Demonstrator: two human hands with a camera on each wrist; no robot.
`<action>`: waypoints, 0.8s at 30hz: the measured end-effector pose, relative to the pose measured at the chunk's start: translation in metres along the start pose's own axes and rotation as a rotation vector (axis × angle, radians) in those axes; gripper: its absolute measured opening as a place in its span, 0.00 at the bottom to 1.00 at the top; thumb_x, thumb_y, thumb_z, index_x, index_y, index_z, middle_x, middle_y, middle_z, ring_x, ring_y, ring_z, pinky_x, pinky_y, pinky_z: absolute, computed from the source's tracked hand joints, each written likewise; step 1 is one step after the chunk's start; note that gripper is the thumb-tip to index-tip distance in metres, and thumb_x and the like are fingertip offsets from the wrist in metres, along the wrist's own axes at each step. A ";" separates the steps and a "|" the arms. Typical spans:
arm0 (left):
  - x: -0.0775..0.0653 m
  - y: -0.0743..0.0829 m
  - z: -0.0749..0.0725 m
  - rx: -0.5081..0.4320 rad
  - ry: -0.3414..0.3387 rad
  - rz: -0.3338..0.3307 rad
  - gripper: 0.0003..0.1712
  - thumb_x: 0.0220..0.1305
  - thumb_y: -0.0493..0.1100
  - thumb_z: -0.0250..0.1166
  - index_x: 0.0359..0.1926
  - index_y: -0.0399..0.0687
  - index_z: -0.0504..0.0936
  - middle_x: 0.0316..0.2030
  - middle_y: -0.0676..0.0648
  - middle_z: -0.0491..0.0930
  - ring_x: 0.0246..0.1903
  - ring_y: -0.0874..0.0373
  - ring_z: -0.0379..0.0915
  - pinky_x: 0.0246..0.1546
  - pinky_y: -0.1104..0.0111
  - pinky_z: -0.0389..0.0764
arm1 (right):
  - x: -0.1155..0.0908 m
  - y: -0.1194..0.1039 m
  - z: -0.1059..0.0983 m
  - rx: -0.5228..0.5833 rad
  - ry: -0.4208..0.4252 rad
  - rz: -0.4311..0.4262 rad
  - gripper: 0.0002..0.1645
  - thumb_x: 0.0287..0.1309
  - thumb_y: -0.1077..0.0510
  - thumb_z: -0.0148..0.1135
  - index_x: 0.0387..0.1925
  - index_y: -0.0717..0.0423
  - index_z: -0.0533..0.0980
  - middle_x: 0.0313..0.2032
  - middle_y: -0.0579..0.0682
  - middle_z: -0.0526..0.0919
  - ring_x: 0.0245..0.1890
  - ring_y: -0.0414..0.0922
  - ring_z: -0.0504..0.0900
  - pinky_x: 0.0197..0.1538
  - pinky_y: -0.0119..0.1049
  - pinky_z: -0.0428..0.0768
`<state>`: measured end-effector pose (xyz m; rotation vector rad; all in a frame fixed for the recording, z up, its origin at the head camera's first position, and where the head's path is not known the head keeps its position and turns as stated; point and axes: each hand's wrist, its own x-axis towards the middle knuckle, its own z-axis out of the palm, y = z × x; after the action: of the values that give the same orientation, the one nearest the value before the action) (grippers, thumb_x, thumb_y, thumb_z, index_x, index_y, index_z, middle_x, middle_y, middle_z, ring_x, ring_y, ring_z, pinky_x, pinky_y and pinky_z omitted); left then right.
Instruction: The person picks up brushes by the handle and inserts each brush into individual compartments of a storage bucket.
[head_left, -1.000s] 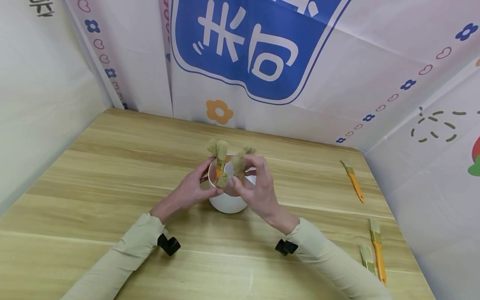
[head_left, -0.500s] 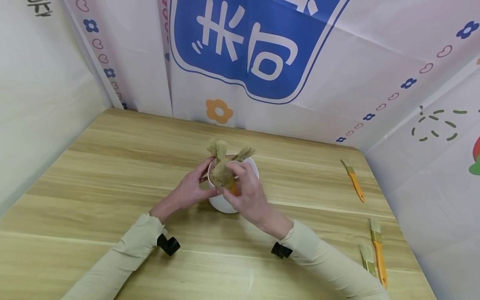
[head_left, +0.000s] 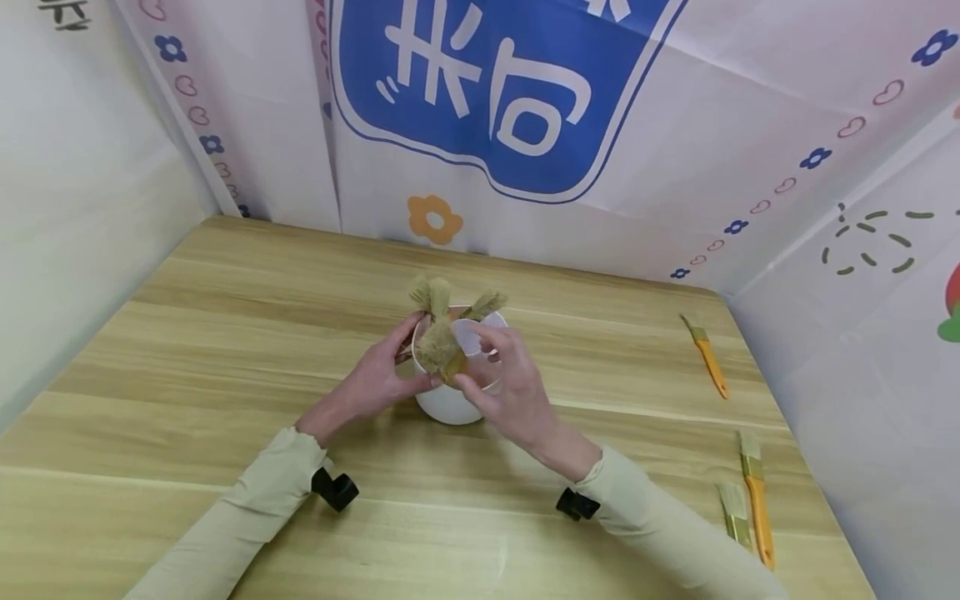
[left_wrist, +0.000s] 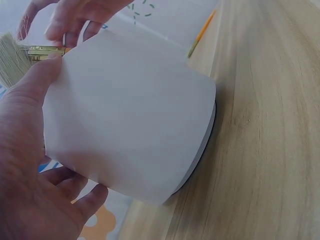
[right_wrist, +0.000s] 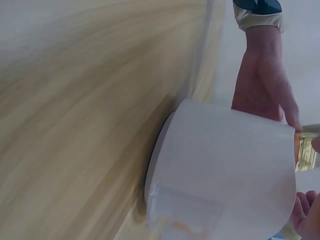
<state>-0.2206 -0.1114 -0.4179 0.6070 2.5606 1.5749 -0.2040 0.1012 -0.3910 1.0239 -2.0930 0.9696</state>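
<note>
A white tub (head_left: 450,408) stands on the table, with several paintbrushes (head_left: 438,337) inside it, bristles up. My left hand (head_left: 371,377) grips the tub's left side, its thumb at the near rim and its fingers round the far side. Over the right part of the opening, my right hand (head_left: 517,392) has thumb and fingers spread apart, the thumb close to a brush's brass ferrule. In the left wrist view that paintbrush (left_wrist: 14,60) leans out past the rim beside my left thumb. The right wrist view shows the ferrule (right_wrist: 306,152) at the tub's edge; its handle is mostly hidden inside.
On the table's right side lie three loose paintbrushes: one farther back (head_left: 707,354), and a nearer pair, a long-handled brush (head_left: 757,504) and another brush (head_left: 736,512) partly covered by the right sleeve. Printed white sheets (head_left: 615,242) wall the back and sides.
My right hand brought a paintbrush leftward into the tub, then its fingers spread and drew back slightly right. The left hand has stayed on the tub.
</note>
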 end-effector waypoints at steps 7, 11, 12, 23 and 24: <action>0.000 0.002 0.000 0.027 -0.005 -0.018 0.53 0.55 0.52 0.67 0.74 0.52 0.45 0.70 0.40 0.56 0.67 0.42 0.58 0.65 0.48 0.64 | -0.010 0.014 -0.012 -0.006 0.033 0.050 0.35 0.43 0.65 0.70 0.53 0.66 0.65 0.37 0.63 0.73 0.37 0.53 0.76 0.37 0.43 0.81; 0.000 0.002 -0.001 0.025 -0.010 -0.040 0.54 0.54 0.52 0.68 0.74 0.53 0.45 0.71 0.41 0.56 0.67 0.42 0.57 0.65 0.48 0.64 | -0.015 0.023 -0.021 -0.026 0.037 0.114 0.34 0.44 0.66 0.70 0.53 0.65 0.65 0.36 0.61 0.73 0.37 0.51 0.76 0.36 0.42 0.81; 0.001 0.001 -0.001 0.026 -0.011 -0.040 0.54 0.55 0.52 0.68 0.74 0.52 0.44 0.71 0.41 0.56 0.67 0.42 0.57 0.65 0.48 0.64 | -0.016 0.025 -0.024 -0.034 0.034 0.136 0.33 0.44 0.66 0.69 0.53 0.65 0.65 0.36 0.61 0.73 0.37 0.51 0.76 0.36 0.41 0.82; 0.005 0.000 0.001 0.017 -0.009 -0.037 0.54 0.54 0.50 0.69 0.73 0.51 0.45 0.70 0.41 0.57 0.66 0.43 0.59 0.65 0.48 0.65 | -0.035 0.048 -0.059 -0.184 -0.047 0.420 0.33 0.48 0.67 0.67 0.56 0.64 0.65 0.37 0.60 0.73 0.37 0.54 0.76 0.38 0.45 0.83; 0.005 0.000 0.001 0.017 -0.010 -0.036 0.53 0.54 0.49 0.68 0.73 0.51 0.45 0.70 0.40 0.57 0.66 0.43 0.59 0.65 0.48 0.65 | -0.038 0.051 -0.063 -0.204 -0.060 0.444 0.33 0.48 0.67 0.67 0.57 0.64 0.65 0.37 0.60 0.73 0.36 0.54 0.76 0.38 0.45 0.83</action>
<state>-0.2251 -0.1089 -0.4178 0.5654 2.5657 1.5369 -0.2146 0.1894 -0.4026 0.4989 -2.4685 0.9096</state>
